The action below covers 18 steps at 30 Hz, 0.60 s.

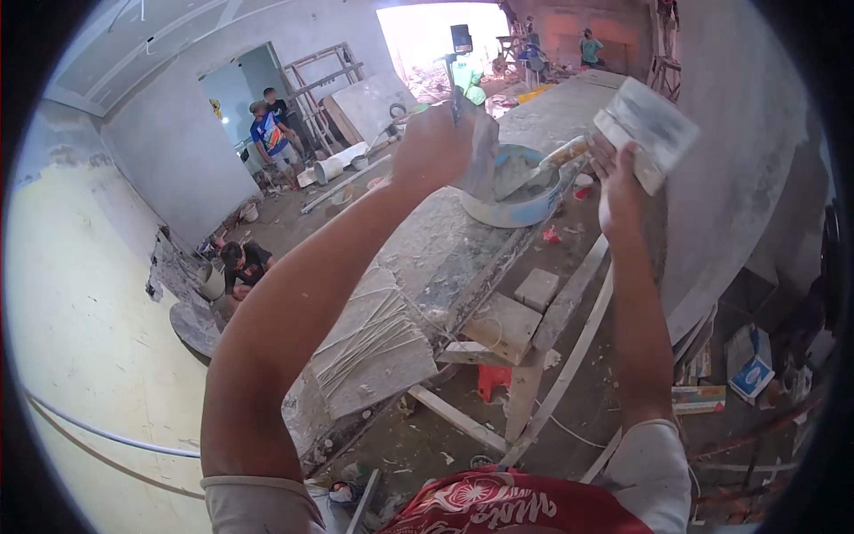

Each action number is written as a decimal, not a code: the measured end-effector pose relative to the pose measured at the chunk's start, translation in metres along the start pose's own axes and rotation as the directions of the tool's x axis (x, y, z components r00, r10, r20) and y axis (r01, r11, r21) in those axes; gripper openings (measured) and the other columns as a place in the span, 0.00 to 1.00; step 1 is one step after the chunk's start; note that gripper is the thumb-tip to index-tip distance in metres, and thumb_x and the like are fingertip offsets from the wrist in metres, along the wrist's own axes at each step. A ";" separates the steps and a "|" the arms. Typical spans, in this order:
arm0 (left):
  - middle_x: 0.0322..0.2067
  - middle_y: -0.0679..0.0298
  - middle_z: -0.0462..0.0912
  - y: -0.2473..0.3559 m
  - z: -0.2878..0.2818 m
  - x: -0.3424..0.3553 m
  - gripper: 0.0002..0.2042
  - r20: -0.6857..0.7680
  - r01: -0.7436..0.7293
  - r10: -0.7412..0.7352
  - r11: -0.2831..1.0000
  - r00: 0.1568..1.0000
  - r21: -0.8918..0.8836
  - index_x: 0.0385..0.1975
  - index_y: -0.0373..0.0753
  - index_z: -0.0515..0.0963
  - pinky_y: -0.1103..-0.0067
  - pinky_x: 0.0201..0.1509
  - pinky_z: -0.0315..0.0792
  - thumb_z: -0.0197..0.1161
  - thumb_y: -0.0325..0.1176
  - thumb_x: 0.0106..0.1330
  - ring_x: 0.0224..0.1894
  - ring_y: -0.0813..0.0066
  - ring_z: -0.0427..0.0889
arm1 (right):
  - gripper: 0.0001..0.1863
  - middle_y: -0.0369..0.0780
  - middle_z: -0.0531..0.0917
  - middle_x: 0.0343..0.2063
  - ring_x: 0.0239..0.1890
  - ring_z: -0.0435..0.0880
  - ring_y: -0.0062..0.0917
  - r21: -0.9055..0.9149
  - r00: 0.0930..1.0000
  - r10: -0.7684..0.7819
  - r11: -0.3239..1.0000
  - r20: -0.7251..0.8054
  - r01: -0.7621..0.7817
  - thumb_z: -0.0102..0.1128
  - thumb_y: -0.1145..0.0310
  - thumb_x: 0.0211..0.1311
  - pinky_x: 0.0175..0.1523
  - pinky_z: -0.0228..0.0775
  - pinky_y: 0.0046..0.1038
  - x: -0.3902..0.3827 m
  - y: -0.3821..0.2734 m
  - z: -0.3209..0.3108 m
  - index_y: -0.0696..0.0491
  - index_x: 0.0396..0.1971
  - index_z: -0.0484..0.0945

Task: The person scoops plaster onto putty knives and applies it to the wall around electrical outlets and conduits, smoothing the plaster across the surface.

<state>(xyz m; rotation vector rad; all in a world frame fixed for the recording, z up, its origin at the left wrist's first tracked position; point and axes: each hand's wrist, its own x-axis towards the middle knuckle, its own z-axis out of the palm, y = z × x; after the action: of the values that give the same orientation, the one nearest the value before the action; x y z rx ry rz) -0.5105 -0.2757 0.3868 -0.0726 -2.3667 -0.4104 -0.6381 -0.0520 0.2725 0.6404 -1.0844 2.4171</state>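
My left hand (436, 147) is raised at the middle, fingers closed around a tool with a flat grey blade (482, 160), partly hidden and blurred. My right hand (618, 173) is gripping a pale rectangular plastering trowel (648, 133), smeared by motion. Between the hands, a round blue basin (511, 214) holds grey wet mix. A pointed trowel with a worn wooden handle (565, 153) rests in it, blade in the mix, handle end close to my right fingers. The basin stands on a long, mortar-stained work board (418, 240).
String is wound around the board's near end (378, 334), beside wooden blocks (507, 325) and timber legs. A plastered wall (729, 116) rises at right. Two people (271, 133) stand by the left doorway; another person (245, 267) crouches left. Cartons (750, 360) lie at lower right.
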 end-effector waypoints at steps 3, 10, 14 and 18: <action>0.31 0.40 0.79 -0.007 0.015 0.012 0.19 0.052 0.054 -0.057 0.997 0.997 0.060 0.31 0.26 0.77 0.60 0.43 0.73 0.47 0.39 0.63 0.37 0.45 0.80 | 0.33 0.44 0.80 0.40 0.43 0.78 0.26 -0.188 0.998 0.027 0.982 -0.049 -0.036 0.44 0.44 0.66 0.52 0.65 0.27 0.026 0.021 0.016 0.58 0.57 0.63; 0.31 0.39 0.79 -0.048 0.046 0.016 0.24 0.138 0.028 -0.056 0.980 0.989 0.197 0.30 0.26 0.77 0.60 0.45 0.71 0.46 0.45 0.65 0.38 0.45 0.79 | 0.23 0.37 0.74 0.20 0.27 0.76 0.24 -0.167 0.961 0.273 0.946 -0.042 -0.276 0.48 0.46 0.65 0.38 0.70 0.27 0.028 0.020 0.056 0.54 0.26 0.71; 0.31 0.43 0.80 -0.029 0.045 0.021 0.17 0.192 -0.011 -0.034 0.973 0.981 0.229 0.30 0.29 0.79 0.62 0.43 0.74 0.48 0.38 0.62 0.37 0.49 0.81 | 0.24 0.34 0.66 0.16 0.22 0.69 0.22 0.103 0.998 0.003 0.995 -0.058 0.003 0.50 0.47 0.64 0.33 0.67 0.27 0.051 0.005 0.059 0.52 0.19 0.64; 0.31 0.48 0.82 -0.034 0.047 0.034 0.13 0.324 -0.180 0.053 0.910 0.945 0.375 0.30 0.31 0.81 0.65 0.42 0.76 0.51 0.32 0.57 0.37 0.54 0.83 | 0.25 0.33 0.63 0.16 0.21 0.64 0.20 -0.007 0.992 -0.092 0.996 0.087 0.093 0.47 0.45 0.65 0.32 0.62 0.26 0.070 -0.001 0.062 0.50 0.19 0.62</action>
<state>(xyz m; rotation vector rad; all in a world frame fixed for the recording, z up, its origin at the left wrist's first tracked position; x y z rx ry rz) -0.5721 -0.2950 0.3684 -0.0932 -2.6892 0.1649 -0.6789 -0.0869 0.3491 0.7815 -1.0764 2.3218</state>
